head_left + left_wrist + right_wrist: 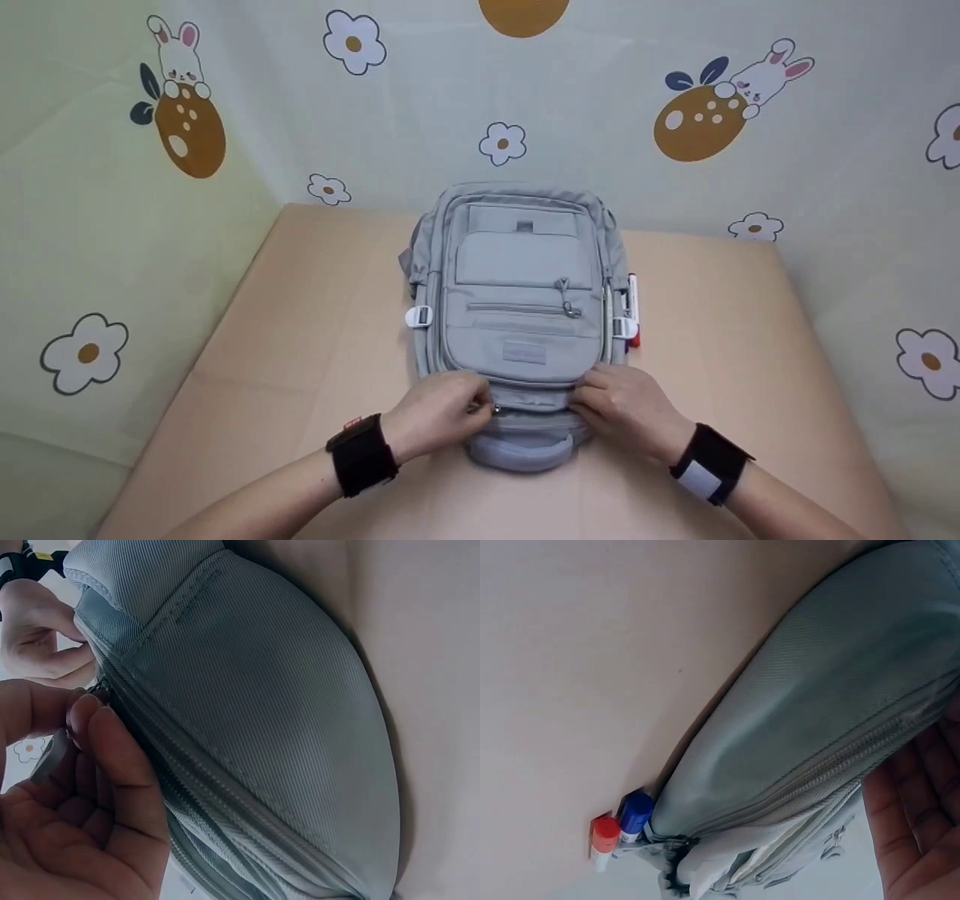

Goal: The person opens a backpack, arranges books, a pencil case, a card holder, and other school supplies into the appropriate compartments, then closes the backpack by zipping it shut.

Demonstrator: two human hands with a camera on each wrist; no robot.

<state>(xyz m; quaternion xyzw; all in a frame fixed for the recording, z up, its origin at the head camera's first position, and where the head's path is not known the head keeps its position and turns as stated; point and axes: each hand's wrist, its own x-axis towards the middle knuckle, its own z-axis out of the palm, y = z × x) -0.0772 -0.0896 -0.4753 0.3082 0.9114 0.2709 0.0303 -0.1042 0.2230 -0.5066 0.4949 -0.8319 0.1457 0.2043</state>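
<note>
A grey backpack (529, 262) lies front side up on the table, its padded top handle (521, 454) towards me. At the zipper near the handle, my left hand (442, 409) pinches a zipper pull (101, 688) between thumb and fingertips. My right hand (634, 405) holds the bag's edge along the same zipper, to the right of the left hand. In the right wrist view, the right fingers (922, 802) lie against the zipper seam, their tips partly hidden.
Beside the bag's right side are a red-capped marker (606, 834) and a blue-capped marker (635, 811). White buckles (418, 316) sit on both side straps. The tan tabletop (315, 300) meets a cloth backdrop (420, 90) printed with rabbits and flowers.
</note>
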